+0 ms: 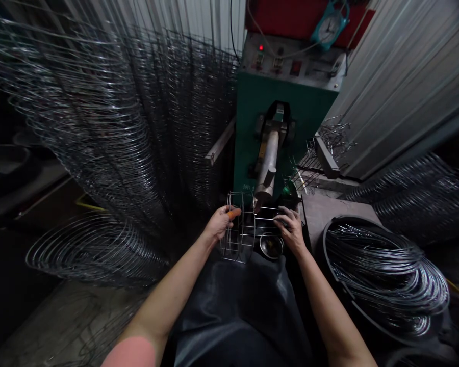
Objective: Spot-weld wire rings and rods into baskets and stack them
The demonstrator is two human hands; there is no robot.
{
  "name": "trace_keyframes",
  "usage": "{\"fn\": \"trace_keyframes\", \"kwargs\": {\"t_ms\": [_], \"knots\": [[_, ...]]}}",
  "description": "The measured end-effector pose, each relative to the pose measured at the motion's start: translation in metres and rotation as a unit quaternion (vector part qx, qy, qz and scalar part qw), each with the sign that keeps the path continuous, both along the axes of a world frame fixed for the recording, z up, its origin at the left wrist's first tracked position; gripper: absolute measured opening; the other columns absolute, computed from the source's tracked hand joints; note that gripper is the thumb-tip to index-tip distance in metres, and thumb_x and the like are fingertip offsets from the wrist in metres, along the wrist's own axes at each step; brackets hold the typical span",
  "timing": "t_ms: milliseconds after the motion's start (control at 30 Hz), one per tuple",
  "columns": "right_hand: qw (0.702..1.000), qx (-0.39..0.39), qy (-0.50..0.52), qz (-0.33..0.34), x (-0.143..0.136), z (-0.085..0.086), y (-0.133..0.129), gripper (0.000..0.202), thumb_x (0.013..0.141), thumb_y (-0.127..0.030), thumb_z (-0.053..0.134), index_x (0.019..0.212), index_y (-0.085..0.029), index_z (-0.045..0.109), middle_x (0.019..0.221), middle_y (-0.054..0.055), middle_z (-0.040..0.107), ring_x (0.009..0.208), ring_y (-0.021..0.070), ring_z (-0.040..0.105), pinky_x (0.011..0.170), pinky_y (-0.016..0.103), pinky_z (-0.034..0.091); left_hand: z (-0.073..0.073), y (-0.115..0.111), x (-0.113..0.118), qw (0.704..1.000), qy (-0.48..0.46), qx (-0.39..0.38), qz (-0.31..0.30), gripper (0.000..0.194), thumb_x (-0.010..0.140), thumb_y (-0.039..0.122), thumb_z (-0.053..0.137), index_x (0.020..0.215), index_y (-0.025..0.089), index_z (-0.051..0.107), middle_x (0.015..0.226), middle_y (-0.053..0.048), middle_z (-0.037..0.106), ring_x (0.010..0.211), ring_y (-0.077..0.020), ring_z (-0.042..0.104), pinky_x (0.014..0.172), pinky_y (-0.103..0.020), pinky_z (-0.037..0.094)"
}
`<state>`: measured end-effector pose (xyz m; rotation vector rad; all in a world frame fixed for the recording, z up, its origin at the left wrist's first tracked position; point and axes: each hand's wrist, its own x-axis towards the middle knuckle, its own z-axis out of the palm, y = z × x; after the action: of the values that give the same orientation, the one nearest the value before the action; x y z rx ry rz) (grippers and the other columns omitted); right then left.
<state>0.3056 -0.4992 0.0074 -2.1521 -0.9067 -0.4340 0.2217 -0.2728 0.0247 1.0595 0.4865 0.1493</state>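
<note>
A small round wire frame (240, 239) hangs over my lap, just below the metal arm (268, 163) of a green machine (248, 127). My left hand (220, 223) is closed on the frame's left side, with an orange cover on one finger. On the right, my right hand (289, 225) is closed round the ends of the thin wires that run out from the frame. The frame's wires touch or nearly touch the tip under the machine arm. A small metal bowl (271, 245) sits below those wires.
Tall stacks of wire rings (110, 117) stand at the left. A black tub (331, 255) full of wire rings (390, 270) is at the right, beside a grey board (332, 206). A turquoise clock (329, 26) hangs above the machine. Loose wire pieces (332, 137) lie behind.
</note>
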Motion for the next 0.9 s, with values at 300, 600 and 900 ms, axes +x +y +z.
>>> {"fn": "trace_keyframes", "kwargs": {"t_ms": [300,600,900], "knots": [[1.0,0.001,0.011,-0.003,0.01,-0.003,0.002,0.02,0.085,-0.038,0.053,0.08,-0.025,0.067,0.115,0.004,0.058,0.103,0.0264,0.043,0.091,0.045,0.036,0.003,0.001,0.01,1.0,0.008,0.004,0.007,0.041,0.038,0.031,0.083,0.061,0.015,0.053,0.062,0.001,0.052,0.053,-0.0059,0.039,0.037,-0.014,0.022],[1.0,-0.004,0.022,-0.002,0.018,-0.001,0.005,0.019,0.084,-0.037,0.054,0.08,-0.024,0.067,0.111,0.004,0.06,0.101,0.0253,0.044,0.089,0.043,0.037,0.0,0.004,0.021,0.999,0.034,-0.013,0.004,0.032,0.047,0.022,0.08,0.06,0.014,0.052,0.061,0.001,0.051,0.048,-0.0048,0.038,0.036,-0.015,0.02],[1.0,-0.005,0.028,0.001,-0.007,0.009,0.007,0.021,0.084,-0.039,0.054,0.076,-0.024,0.068,0.114,0.006,0.059,0.103,0.0271,0.045,0.089,0.047,0.039,0.003,0.007,0.005,0.998,0.013,0.058,-0.035,0.033,0.05,0.031,0.079,0.066,0.015,0.054,0.065,0.002,0.054,0.052,-0.0055,0.042,0.041,-0.014,0.025]]}}
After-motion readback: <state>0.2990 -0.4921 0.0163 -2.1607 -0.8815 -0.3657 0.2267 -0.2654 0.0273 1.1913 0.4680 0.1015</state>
